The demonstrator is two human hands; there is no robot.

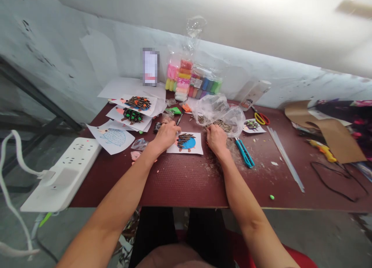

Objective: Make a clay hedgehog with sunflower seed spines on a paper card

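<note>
A white card [198,147] with a hedgehog picture lies on the table. Its blue clay body [189,143] has short brown twigs [186,136] across the upper part. My left hand [167,136] rests over the card's left edge, fingers curled against it and covering part of the hedgehog's front. To the right of the card, my right hand [216,138] is closed at the near side of a pile of cut twigs [223,125]. Its fingertips point down, and what they pinch is hidden. The twigs lie at the mouth of a clear plastic bag [213,104].
Hedgehog pictures [136,103] and a drawn sheet [112,137] lie left, near a power strip [74,163]. Coloured clay packs [186,80] stand behind. Rightward are a blue utility knife [245,153], scissors [261,118], clear glue sticks [286,159] and a yellow glue gun [323,149] with cord.
</note>
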